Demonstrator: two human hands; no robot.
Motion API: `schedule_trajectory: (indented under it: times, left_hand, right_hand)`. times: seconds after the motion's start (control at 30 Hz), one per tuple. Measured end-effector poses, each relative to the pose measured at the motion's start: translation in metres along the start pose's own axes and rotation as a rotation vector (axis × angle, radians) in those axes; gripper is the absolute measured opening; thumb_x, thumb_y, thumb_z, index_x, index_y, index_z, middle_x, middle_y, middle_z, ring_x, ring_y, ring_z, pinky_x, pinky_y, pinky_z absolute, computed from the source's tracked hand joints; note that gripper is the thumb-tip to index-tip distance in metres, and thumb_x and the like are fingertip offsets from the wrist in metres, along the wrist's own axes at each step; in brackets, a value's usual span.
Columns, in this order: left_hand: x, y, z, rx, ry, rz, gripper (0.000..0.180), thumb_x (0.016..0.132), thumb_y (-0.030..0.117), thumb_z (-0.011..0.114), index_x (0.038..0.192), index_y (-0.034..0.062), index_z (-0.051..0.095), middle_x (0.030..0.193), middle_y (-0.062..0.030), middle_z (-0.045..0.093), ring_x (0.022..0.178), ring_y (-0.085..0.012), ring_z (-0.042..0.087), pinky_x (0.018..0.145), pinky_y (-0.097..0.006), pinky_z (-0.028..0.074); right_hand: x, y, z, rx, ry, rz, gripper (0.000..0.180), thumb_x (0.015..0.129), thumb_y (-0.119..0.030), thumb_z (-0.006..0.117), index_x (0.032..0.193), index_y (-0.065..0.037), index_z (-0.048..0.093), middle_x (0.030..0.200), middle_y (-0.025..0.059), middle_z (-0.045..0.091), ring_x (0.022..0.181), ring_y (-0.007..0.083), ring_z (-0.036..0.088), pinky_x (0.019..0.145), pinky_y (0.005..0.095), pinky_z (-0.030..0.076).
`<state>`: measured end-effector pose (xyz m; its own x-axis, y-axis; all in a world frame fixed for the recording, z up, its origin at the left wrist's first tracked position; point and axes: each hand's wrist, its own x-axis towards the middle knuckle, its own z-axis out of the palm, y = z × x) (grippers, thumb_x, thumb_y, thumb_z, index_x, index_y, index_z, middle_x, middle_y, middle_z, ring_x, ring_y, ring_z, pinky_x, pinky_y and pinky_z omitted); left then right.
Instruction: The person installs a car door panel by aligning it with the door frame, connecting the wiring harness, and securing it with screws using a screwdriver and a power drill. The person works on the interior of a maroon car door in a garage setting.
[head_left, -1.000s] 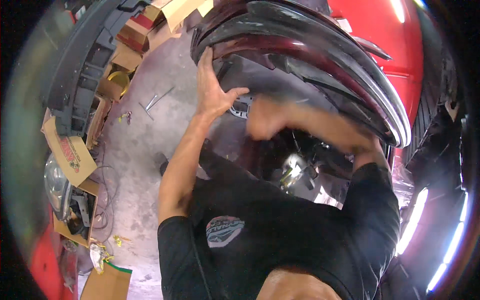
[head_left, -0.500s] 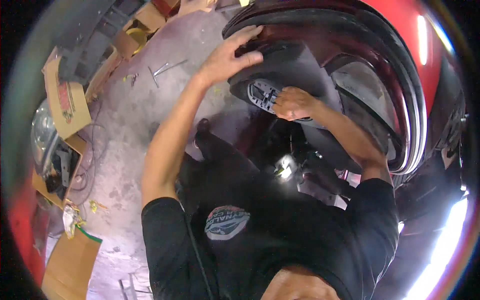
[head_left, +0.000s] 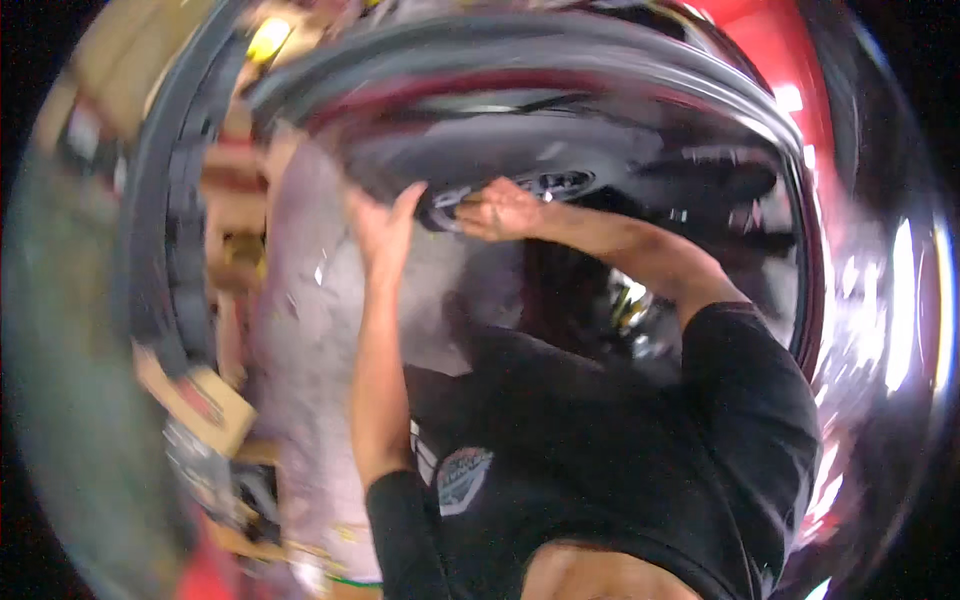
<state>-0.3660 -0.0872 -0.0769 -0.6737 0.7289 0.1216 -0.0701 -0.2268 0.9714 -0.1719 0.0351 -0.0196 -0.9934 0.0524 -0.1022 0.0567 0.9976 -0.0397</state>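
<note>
A dark car panel [head_left: 600,135], with a black rubber seal and some deep red paint along its rim, curves over both hands. My left hand [head_left: 378,225] is at its left end, thumb stretched apart from the fingers; motion smears the fingertips, and nothing shows in the palm. At the panel's lower edge, my right hand [head_left: 500,210] has its fingers closed against the left part of a grey oval frame with cutouts [head_left: 570,183]. Whatever those fingers pinch is hidden behind them.
To the left, a long dark slotted part [head_left: 165,230] stands beside cardboard boxes [head_left: 205,410] and a clear lamp-like part [head_left: 195,465]. Pale concrete floor [head_left: 315,380] lies between them and me. Red bodywork [head_left: 760,50] rises at the upper right.
The view has swung, so the boxes and panel sit differently and look blurred. My left hand appears lower and nearer my right hand, which stays at the oval frame.
</note>
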Motion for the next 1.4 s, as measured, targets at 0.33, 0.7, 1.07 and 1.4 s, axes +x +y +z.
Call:
schedule_trajectory:
  times: [0.33,0.7,1.07,1.4]
  left_hand:
    - [-0.073,-0.021,0.032,0.365,-0.013,0.264,0.023,0.092,0.017,0.071,0.091,-0.0038,0.061,0.084,-0.0101,0.063,0.082,-0.0247,0.061,0.085,-0.039,0.049]
    - [0.025,0.062,0.380,1.446,-1.327,1.232,0.047,0.091,0.011,0.059,0.137,0.0075,0.053,0.152,-0.0186,0.038,0.142,-0.0441,0.031,0.115,-0.056,0.029]
    - [0.014,0.039,0.410,1.787,-1.376,1.071,0.080,0.075,0.010,0.065,0.151,0.0202,0.039,0.159,-0.0237,0.023,0.144,-0.0517,0.022,0.116,-0.062,0.023]
    - [0.024,0.030,0.389,1.830,-1.339,1.148,0.056,0.097,0.039,0.045,0.149,0.0176,0.045,0.158,-0.0278,0.022,0.143,-0.0569,0.019,0.113,-0.070,0.018]
  right_hand:
    - [-0.155,0.055,0.070,0.760,1.046,1.148,0.087,0.087,-0.020,0.059,0.157,-0.003,0.010,0.163,0.0216,0.014,0.152,0.0329,0.012,0.122,0.0377,0.016]
    - [-0.148,0.051,0.053,1.100,1.133,1.113,0.089,0.081,-0.004,0.058,0.157,-0.006,0.013,0.157,0.0363,0.008,0.120,0.0512,0.051,0.099,0.0491,0.047]
    - [-0.284,0.150,0.261,1.385,1.763,1.775,0.046,0.097,-0.026,0.053,0.138,-0.004,0.050,0.132,0.0167,0.058,0.122,0.0273,0.056,0.104,0.0380,0.042]
    - [-0.303,0.328,0.297,0.846,2.246,1.879,0.038,0.097,-0.022,0.053,0.131,-0.006,0.057,0.128,0.0192,0.057,0.119,0.0366,0.052,0.104,0.0424,0.039]
